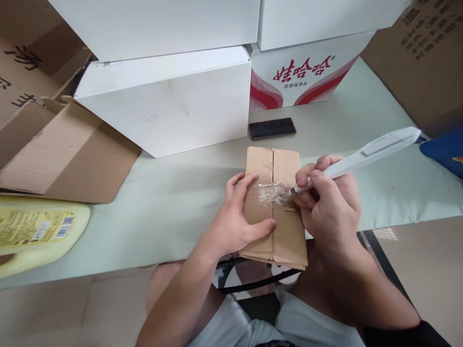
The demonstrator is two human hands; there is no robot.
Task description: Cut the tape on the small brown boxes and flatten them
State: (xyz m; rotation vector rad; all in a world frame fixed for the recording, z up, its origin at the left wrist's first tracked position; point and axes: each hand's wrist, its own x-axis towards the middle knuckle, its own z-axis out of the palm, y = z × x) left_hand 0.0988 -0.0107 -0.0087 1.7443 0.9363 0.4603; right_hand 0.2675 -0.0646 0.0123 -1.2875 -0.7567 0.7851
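A small brown cardboard box (273,241) lies at the table's front edge, its near end jutting past it. A dark seam runs down its top, crossed in the middle by wrinkled clear tape (267,193). My left hand (237,217) grips the box's left side, thumb flat on top near the seam and fingers at the upper left edge. In my right hand (331,207) is a white box cutter (365,154), held like a pen and slanting up to the right. Its metal tip meets the tape just right of the seam; the fingers partly hide the tip.
A black phone (272,128) lies behind the box on the pale green table (173,202). White cartons (173,106) are stacked at the back. An open cardboard box (72,149) and a yellow jug (43,231) stand at left. Something blue (444,149) is at the right edge.
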